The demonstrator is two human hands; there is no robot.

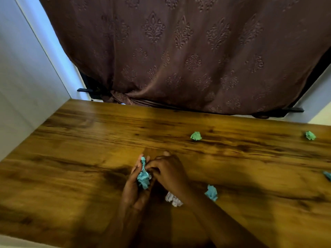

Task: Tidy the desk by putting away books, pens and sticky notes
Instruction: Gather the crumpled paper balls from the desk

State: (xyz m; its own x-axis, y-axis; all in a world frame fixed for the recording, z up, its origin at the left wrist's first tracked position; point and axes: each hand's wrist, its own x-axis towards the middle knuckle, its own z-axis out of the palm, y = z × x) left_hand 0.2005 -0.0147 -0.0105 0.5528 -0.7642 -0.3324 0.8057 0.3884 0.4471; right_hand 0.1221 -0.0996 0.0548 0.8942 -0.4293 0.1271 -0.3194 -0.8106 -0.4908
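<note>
Left hand (133,187) and right hand (166,170) meet at front-centre of the desk (71,176), both gripping one blue wad (143,178) of crumpled sticky notes.

My left hand cups the wad from the left with its fingers curled round it; my right fingertips pinch its upper end. I cannot tell whether the wad touches the wood. Loose crumpled notes lie on the desk. A pale wad (172,199) sits just beside my right wrist, partly hidden by it. A blue ball (211,192) is near, to its right. A green ball (196,136) lies farther back, right of centre. A second green ball (310,135) is at the far right. A blue scrap (327,175) is cut off by the right edge. A brown patterned curtain (179,51) hangs behind the desk.
</note>
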